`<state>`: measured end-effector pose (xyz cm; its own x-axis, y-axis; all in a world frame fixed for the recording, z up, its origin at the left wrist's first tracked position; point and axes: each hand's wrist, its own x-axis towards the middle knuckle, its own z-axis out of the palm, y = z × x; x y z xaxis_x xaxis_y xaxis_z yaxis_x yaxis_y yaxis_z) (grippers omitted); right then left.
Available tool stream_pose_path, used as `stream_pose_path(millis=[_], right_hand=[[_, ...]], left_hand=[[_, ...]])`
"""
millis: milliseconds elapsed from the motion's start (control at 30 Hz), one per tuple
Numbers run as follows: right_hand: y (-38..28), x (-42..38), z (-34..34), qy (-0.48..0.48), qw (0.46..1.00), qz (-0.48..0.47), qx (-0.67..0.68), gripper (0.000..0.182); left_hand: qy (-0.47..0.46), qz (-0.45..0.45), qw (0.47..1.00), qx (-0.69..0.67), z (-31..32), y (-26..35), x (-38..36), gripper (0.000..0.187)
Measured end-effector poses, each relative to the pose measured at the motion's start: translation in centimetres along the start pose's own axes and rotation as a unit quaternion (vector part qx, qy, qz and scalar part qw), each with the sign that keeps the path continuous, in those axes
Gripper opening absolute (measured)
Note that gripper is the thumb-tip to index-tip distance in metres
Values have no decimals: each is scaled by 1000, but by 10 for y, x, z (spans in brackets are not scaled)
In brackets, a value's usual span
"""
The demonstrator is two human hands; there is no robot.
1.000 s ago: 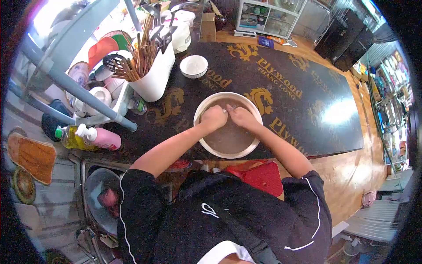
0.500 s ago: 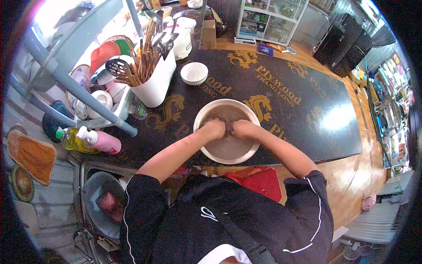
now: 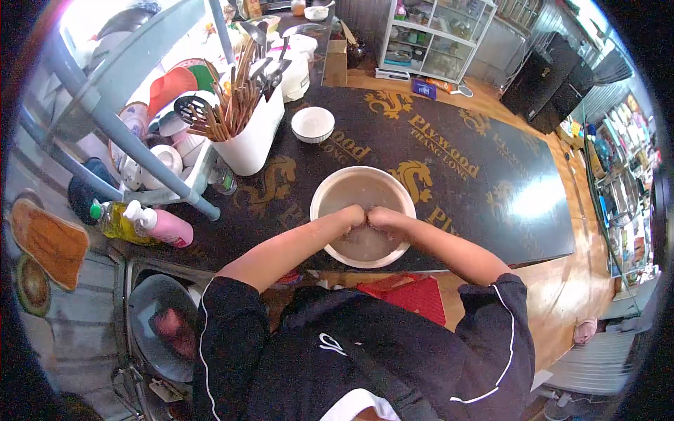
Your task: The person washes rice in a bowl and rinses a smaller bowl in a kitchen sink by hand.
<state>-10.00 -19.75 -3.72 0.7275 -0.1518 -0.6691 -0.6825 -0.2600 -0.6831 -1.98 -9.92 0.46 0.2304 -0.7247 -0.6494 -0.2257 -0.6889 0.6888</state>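
A round white basin (image 3: 321, 242) filled with cloudy greyish-brown water stands near the front edge of the dark plywood table. Inside it, my left hand (image 3: 351, 219) and my right hand (image 3: 382, 220) meet near the middle, almost touching, knuckles up and fingers bent down into the murky water. The fingers are hidden, so whatever they may hold cannot be made out. Beyond the basin to the left is a small white bowl (image 3: 312, 124).
A white holder (image 3: 247, 151) full of chopsticks and ladles stands left of the bowl, beside a grey dish rack (image 3: 133, 144). A pink pump bottle (image 3: 168, 228) and a yellow-green bottle (image 3: 112, 219) are at the left, above a sink with a grey basin (image 3: 151, 330).
My hands have drawn closer together in the basin and bent further down toward me. The view has shifted slightly; the bowl and holder stay in place.
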Motion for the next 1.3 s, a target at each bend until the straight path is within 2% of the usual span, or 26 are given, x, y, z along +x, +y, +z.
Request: stream_pose_path(millis=[67,100,167,200,267,300,367,400,467,500,533,600,633,733,867,933,1033,1167,1267,1300], right_hand=[[-14,-13,4,33,992,-29,-117,31],[-14,-13,6,45,986,-38,-154,32],[5,1,10,227,909,-246,-247,25],[4,0,12,227,911,-243,-245,25],[-3,-1,11,315,919,-195,-135,28],[-10,-4,10,317,919,-193,-135,28],[-20,-12,8,331,927,-161,-74,30],[-16,-7,3,333,927,-158,-72,30],[-5,6,-5,312,913,-212,-155,33],[-17,-11,-7,284,913,-207,-207,39],[-21,-14,-7,285,913,-205,-206,39],[-29,-16,-1,359,918,-102,-132,28],[-44,-36,-3,315,920,-145,-183,24],[-21,-9,-5,312,897,-197,-245,33],[-20,-8,-1,287,921,-124,-234,25],[-38,-34,-1,284,902,-166,-279,19],[-39,-37,-6,227,900,-140,-344,17],[-36,-32,-3,248,885,-133,-372,17],[-29,-24,-4,242,884,-156,-368,17],[-22,-17,-3,304,844,-225,-380,16]], left_hand=[[-5,-30,990,-139,4,-1,1,21],[-5,-31,990,-138,9,-6,8,21],[91,34,949,-299,21,-22,32,19],[88,32,950,-298,24,-24,34,19],[142,44,930,-337,28,-25,41,30],[140,45,931,-336,25,-19,38,30],[178,-38,952,-247,16,-4,27,34],[174,-38,953,-244,14,-6,30,34],[235,55,962,-132,9,-11,38,36],[234,51,964,-113,3,-3,28,35],[231,52,965,-113,-3,-6,37,35],[207,83,975,-9,-10,-19,57,35],[198,19,980,11,-15,8,19,34],[176,26,983,46,-15,0,34,32],[105,16,984,140,-12,0,33,29],[161,106,963,189,-11,-8,37,26],[161,60,966,196,-7,-14,40,26],[197,21,964,176,-13,5,9,26],[199,25,947,253,-14,12,3,26],[234,72,913,327,-13,3,12,26]])
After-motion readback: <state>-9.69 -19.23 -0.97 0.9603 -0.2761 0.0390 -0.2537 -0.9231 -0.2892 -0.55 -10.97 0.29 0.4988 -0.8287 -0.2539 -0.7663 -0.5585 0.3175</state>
